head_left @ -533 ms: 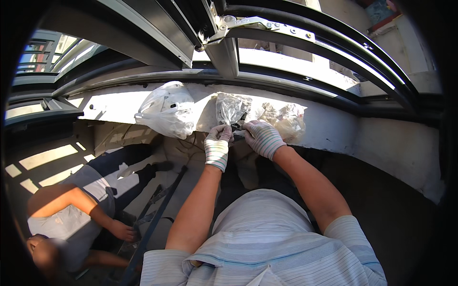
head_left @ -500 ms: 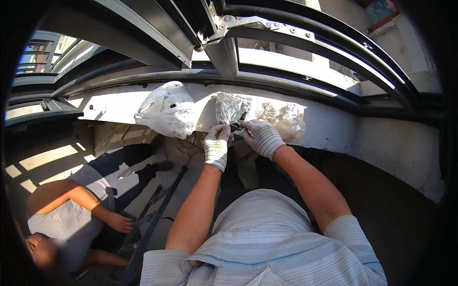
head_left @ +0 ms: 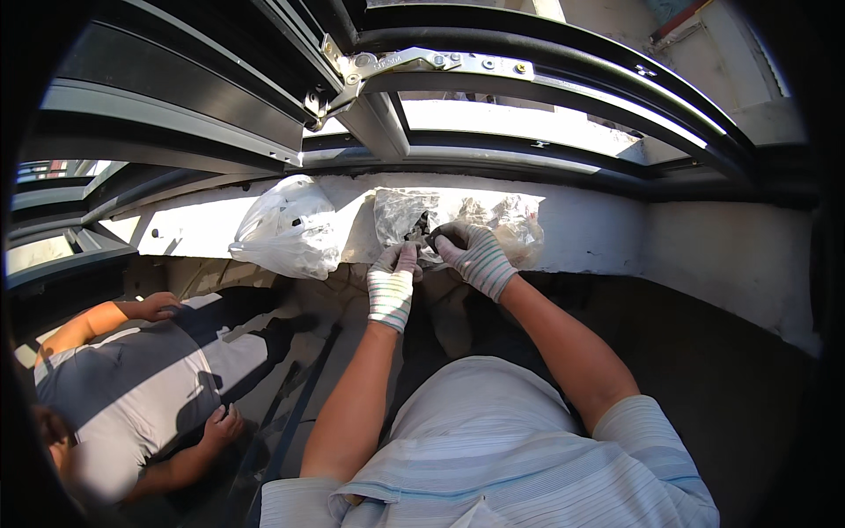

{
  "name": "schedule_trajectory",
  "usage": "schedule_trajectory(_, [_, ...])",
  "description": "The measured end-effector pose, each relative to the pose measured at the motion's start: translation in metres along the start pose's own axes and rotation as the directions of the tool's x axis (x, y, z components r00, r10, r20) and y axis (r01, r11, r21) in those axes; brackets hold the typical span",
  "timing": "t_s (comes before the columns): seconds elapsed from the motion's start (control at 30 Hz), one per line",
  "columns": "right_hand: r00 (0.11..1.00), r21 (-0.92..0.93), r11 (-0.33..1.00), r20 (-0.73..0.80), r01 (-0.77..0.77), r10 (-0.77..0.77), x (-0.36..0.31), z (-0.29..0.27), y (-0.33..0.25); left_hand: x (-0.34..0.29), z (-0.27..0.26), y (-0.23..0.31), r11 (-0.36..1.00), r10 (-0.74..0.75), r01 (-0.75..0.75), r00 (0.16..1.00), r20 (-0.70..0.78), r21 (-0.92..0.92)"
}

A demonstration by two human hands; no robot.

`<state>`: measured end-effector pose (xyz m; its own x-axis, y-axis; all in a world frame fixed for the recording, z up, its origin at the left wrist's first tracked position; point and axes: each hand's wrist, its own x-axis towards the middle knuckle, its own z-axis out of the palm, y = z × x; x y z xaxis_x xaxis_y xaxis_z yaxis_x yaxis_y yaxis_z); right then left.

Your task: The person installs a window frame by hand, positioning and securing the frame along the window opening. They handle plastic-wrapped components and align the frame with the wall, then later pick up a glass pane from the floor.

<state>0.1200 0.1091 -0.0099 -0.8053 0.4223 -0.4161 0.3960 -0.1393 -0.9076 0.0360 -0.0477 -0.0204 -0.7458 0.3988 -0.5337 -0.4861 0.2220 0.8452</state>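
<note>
Both my hands wear white knit gloves with coloured stripes and work over a white ledge. My left hand is closed in a pinch at the near edge of a clear plastic bag; what lies between its fingers is hidden. My right hand is closed too, its thumb and fingertips together beside small dark parts at the bag. Whether it grips one of them is too small to tell. Another crumpled clear bag lies just beyond my right hand. A white plastic bag sits to the left.
Beyond the ledge runs a dark window frame, with a metal hinge arm above it. An opened sash reaches over the upper left. A co-worker in a grey shirt is at the lower left, near dark rails.
My view has shifted, so ledge and bags sit lower and further left. My right fingers have drawn in toward the dark parts. The co-worker's arms have changed position.
</note>
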Motion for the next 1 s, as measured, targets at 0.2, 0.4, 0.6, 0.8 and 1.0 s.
schedule_trajectory(0.2, [0.961, 0.224, 0.968, -0.222, -0.114, 0.164, 0.013, -0.042, -0.007, 0.007, 0.007, -0.001, 0.973, 0.115, -0.119, 0.993, 0.033, 0.199])
schedule_trajectory(0.4, [0.948, 0.288, 0.955, -0.281, -0.065, 0.149, 0.034, -0.069, -0.009, 0.010, 0.020, 0.002, 0.917, 0.202, -0.208, 0.978, 0.055, 0.340])
schedule_trajectory(0.6, [0.943, 0.053, 0.994, -0.323, 0.094, -0.072, 0.082, -0.094, -0.001, 0.007, 0.025, -0.002, 0.919, 0.169, -0.161, 0.986, 0.008, 0.359])
schedule_trajectory(0.8, [0.983, 0.111, 0.988, -0.161, 0.108, -0.090, 0.105, -0.103, -0.030, -0.019, 0.014, -0.005, 0.920, 0.113, -0.072, 0.990, -0.084, 0.385])
schedule_trajectory(1.0, [0.940, 0.719, 0.686, 0.300, -0.113, -0.160, 0.085, -0.100, -0.038, -0.041, 0.015, -0.008, 0.921, 0.223, -0.159, 0.964, -0.147, 0.355])
